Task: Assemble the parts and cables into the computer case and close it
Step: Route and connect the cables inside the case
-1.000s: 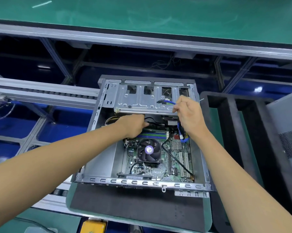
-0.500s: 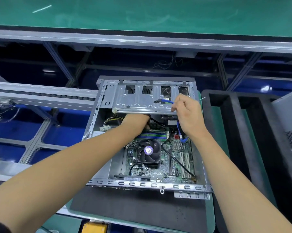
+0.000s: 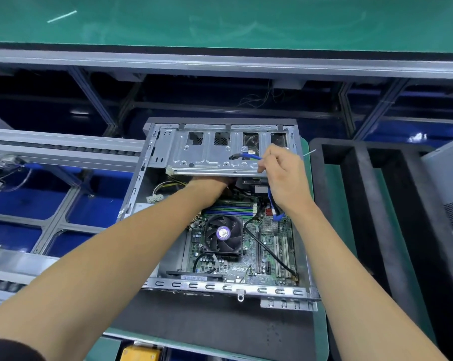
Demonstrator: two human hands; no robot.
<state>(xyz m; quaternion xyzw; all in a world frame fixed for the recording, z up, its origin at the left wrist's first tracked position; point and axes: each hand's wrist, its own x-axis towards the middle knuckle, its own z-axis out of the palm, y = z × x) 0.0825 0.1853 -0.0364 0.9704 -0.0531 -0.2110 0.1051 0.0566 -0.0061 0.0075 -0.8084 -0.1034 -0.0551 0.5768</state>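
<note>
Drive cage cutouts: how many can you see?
4 cutouts, in a row along the cage's far edge: left, mid-left, mid-right, and right beyond the right hand. The hand may hide others.

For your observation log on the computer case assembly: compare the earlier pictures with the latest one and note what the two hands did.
The left hand pushed farther in under the drive cage, so its fingers are now hidden. The right hand kept its grip on the blue cable at the cage's right edge. The case, fan and motherboard look unmoved.

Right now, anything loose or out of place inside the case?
Yes. A white power connector on yellow and black wires hangs unplugged at the case's left wall. The blue cable's black plug lies loose on the drive cage.
</note>
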